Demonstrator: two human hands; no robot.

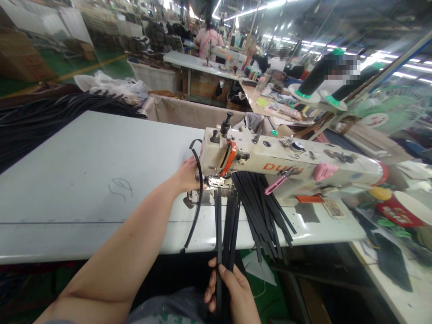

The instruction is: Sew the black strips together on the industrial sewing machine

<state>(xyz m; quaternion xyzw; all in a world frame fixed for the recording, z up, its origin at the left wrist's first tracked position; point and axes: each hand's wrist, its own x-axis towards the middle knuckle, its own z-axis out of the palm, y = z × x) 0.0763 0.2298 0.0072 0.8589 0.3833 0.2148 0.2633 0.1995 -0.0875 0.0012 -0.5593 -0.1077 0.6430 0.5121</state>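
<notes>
My left hand (pixel 189 174) reaches behind the needle end of a white sewing machine (pixel 256 153); its fingers are mostly hidden by the machine head. A curved black strip (pixel 199 202) hangs in front of that hand, down to the table's front edge. My right hand (pixel 229 285) is closed around several long black strips (pixel 231 225) below the table edge, with the thumb on top. These strips run up to the presser foot area. More black strips (pixel 266 216) lie fanned out under the machine arm.
The white table (pixel 84 180) extends left, with dark strips (pixel 50 117) piled beyond it. Thread cones (pixel 320 74) and a fan (pixel 394 112) stand at right. A person (pixel 208 40) sits at another machine behind.
</notes>
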